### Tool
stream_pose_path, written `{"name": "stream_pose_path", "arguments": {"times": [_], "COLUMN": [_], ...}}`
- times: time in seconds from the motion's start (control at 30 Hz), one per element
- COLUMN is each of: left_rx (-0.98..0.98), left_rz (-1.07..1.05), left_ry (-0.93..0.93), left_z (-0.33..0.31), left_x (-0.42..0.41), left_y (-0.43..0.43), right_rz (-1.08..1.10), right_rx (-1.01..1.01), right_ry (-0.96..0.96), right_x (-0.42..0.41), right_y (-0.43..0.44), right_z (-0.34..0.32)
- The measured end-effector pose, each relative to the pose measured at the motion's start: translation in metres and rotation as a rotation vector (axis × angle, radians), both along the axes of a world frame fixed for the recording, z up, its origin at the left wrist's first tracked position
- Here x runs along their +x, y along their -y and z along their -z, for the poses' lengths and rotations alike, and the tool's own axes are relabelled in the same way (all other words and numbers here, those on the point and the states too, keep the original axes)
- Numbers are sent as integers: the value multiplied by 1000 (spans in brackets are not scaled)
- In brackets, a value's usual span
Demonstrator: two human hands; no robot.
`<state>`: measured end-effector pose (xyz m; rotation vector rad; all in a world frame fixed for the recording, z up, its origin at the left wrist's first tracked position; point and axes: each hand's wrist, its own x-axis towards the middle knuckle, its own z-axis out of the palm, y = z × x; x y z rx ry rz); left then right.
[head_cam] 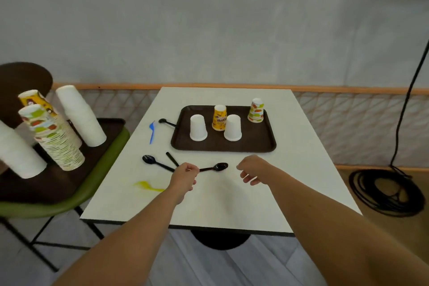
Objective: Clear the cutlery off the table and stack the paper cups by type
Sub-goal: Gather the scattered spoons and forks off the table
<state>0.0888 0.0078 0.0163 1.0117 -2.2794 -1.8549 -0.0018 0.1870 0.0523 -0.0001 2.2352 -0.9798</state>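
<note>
From my end, the left hand (184, 176) sits just below frame center, its fingers curled round the handle of a black spoon (218, 166) whose bowl points right over the white table (220, 206). Two more black pieces run up-left from that fist: a second black spoon (149, 160) and a plain black handle (171, 158). Their near ends meet the hand's edge, and I cannot tell whether they are in the grip or only lying against it. The right hand (253, 169) hovers just right of the spoon's bowl with its fingers loosely curled and nothing in it.

Lower left of the fist lies a yellow utensil (146, 186), too blurred to name further. Higher on the table's left side are a blue fork (152, 131) and a third black spoon (166, 122), its handle touching the left rim of the brown tray (222, 147).

Four cups stand upside down on that tray: a left white cup (198, 127), a right white cup (232, 127), a yellow printed cup (219, 118) between and behind them, and a green-patterned cup (256, 110) at the far right corner.

At the left of the frame, a green chair (69, 199) carries a dark tray with tall inverted cup stacks: a white stack (81, 116), a green-patterned stack (55, 144), a yellow stack (32, 97) and a near white stack (16, 153). A coiled black cable (385, 193) lies on the floor at the right.
</note>
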Motion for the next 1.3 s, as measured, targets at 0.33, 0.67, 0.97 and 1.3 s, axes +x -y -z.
{"name": "stream_pose_path", "arguments": {"times": [0.33,0.67,0.97,1.3], "left_rx": [-316,-642,-886,-908], "left_rz": [90,493,735,876], "left_ry": [131,337,376,237], "left_z": [23,44,59,66], "left_x": [1,9,-1,-18], "left_y": [75,143,160,172], "right_rz": [-358,-533,-613,-632], "right_rx": [157,294,439,669], "right_ry": [-202,-401,-463,-578], "right_x": [-31,-36,-35,-37], "right_y": [76,123,138,133], "right_z": [23,57,86,102]}}
